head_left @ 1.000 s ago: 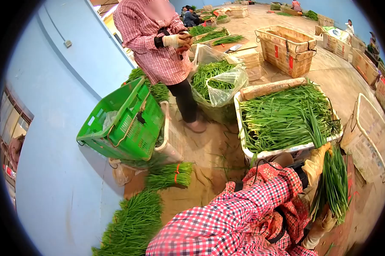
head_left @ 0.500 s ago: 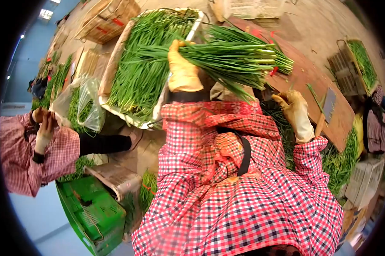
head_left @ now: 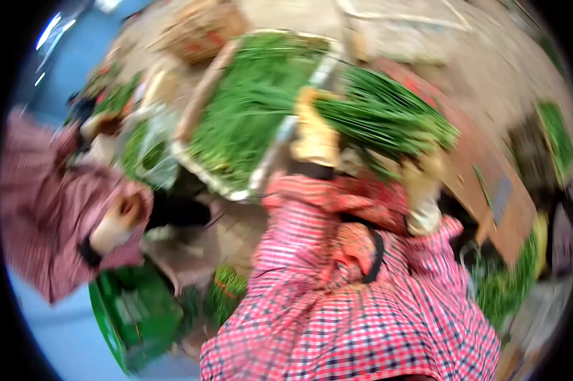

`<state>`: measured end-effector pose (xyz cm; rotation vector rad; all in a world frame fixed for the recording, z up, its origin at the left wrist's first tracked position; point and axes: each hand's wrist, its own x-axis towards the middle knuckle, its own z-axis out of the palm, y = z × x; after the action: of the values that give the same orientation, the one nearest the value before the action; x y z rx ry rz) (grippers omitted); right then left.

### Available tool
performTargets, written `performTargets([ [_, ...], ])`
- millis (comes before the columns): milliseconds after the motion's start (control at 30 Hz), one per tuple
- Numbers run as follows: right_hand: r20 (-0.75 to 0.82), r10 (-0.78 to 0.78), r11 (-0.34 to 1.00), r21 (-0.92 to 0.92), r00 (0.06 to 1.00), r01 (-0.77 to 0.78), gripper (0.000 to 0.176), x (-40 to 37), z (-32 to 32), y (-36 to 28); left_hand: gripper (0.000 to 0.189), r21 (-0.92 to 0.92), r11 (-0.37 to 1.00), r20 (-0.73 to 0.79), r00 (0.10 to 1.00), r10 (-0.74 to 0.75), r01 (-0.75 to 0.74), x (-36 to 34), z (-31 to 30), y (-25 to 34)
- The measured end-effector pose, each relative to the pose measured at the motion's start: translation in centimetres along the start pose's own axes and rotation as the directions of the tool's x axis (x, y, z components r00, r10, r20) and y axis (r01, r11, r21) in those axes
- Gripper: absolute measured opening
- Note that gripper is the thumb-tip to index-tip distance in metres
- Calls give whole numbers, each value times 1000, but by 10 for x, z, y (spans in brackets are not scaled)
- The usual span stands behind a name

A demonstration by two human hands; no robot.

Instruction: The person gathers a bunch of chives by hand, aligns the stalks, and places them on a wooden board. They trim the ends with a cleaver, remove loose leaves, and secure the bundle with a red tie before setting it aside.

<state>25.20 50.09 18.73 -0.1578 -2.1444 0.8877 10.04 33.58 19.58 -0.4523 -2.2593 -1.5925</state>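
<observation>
My left hand [head_left: 315, 130], in a yellowish glove, is closed round a bunch of green chives [head_left: 362, 124], its leaf tips trailing left over a full crate. My right hand [head_left: 424, 178], in a pale glove, is up at the stem ends on the right side of the bunch. Motion smears its fingers, and I cannot tell if they grip the stems. Behind the held bunch, more chives [head_left: 401, 92] lie on a reddish-brown board [head_left: 454, 168]. A grey blade [head_left: 502, 193] rests on the board to the right.
The white-rimmed crate [head_left: 201, 92] of chives stands ahead to the left. Beside me on the left sits another person [head_left: 77, 203] by a clear plastic bag [head_left: 156, 152]. A green crate [head_left: 131, 311] is low left. More chives [head_left: 505, 282] are at the right.
My right hand has risen leftward from beside the board to the stem ends. The left hand keeps its hold on the chives. The view has shifted, and the other person's hands have separated.
</observation>
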Motion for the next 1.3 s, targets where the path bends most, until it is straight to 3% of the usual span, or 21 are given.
performTargets([
  [33,15,135,987,86,991,-136,34,-3,-3,-9,19,123,992,-35,999,37,-33,-5,-6,5],
  [67,44,136,983,119,990,-141,36,-2,-4,-12,22,63,990,-123,984,131,-124,-1,1,-13],
  [100,19,183,905,386,983,-176,31,-13,6,6,16,-68,982,-117,979,166,-174,5,-8,-1],
  [133,23,146,910,388,989,-144,29,-15,6,10,18,-726,635,67,946,-317,264,16,11,-25],
  [167,28,109,914,390,994,-111,28,-17,8,15,24,-910,299,128,879,-459,288,23,21,-35],
  [233,26,60,947,316,998,-65,26,-16,6,12,29,-948,-31,287,810,-512,316,24,22,-21],
  [300,33,148,909,389,989,-149,25,-19,9,18,29,-943,-40,301,799,-520,329,27,21,-20],
  [567,58,-190,975,-101,980,195,21,-20,-11,34,30,-942,-56,323,843,-430,332,29,15,-14],
  [767,221,168,954,210,961,-215,23,-32,-23,24,27,-912,40,357,839,-410,408,28,12,-16],
  [800,278,-19,1000,19,960,14,23,-26,-30,24,25,-925,40,338,864,-372,379,27,12,-22],
  [833,254,-31,999,35,967,23,23,-25,-29,23,23,-932,33,329,882,-337,360,26,15,-27],
  [867,232,-24,999,28,973,18,23,-22,-29,14,24,-850,505,-24,945,-325,152,19,2,-8],
  [900,206,154,971,147,966,-186,26,-24,-25,6,26,-775,608,-61,937,-344,172,16,-10,-1],
  [967,253,165,963,165,953,-211,29,-13,-36,-12,28,-889,331,129,866,-482,316,16,-9,3],
  [1000,192,71,985,139,979,-99,28,-12,-37,-10,29,-902,232,205,834,-512,364,19,-7,2],
  [1033,218,157,962,189,963,-199,27,-10,-44,-16,30,-904,154,267,809,-523,398,20,0,0],
  [1067,162,28,997,67,986,-40,22,-14,-47,-3,32,-908,83,310,793,-525,410,22,3,-2],
  [1167,145,98,979,163,985,-121,12,-19,-59,0,34,-911,-52,375,771,-515,409,31,-2,-16],
  [1233,197,292,942,111,936,-317,10,-42,-79,23,33,-935,62,276,826,-491,349,39,-6,-31],
  [1267,163,242,970,-11,957,-243,10,-52,-89,35,30,-941,18,292,835,-467,339,42,-13,-34],
  [1300,247,389,917,-196,887,-347,13,-74,-102,67,27,-945,-25,304,842,-446,327,43,-17,-36],
])
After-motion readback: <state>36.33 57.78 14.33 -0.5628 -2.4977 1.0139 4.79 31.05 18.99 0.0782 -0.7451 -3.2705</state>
